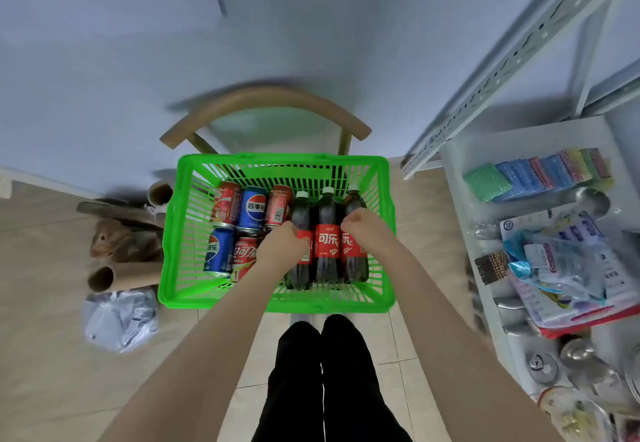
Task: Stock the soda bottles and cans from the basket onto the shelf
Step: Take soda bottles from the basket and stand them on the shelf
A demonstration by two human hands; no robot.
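Note:
A green plastic basket (180, 219) stands on a wooden chair in front of me. In its right half lie three dark cola bottles with red labels and white caps. My left hand (282, 245) is closed around the left bottle (300, 213). My right hand (365, 230) is closed around the right bottle (353, 199). The middle bottle (327, 230) lies untouched between them. In the left half lie several cans, red cola cans (225, 204) and blue Pepsi cans (253, 211). The white metal shelf (460, 164) stands to my right.
The shelf level beside me holds coloured sponges (540, 173), plastic packets (568, 268) and metal ware (543, 367). On the floor left of the basket lie cardboard tubes (114, 277), a crumpled bag (119, 318) and scraps. The chair's curved back (266, 102) rises behind the basket. A wall is ahead.

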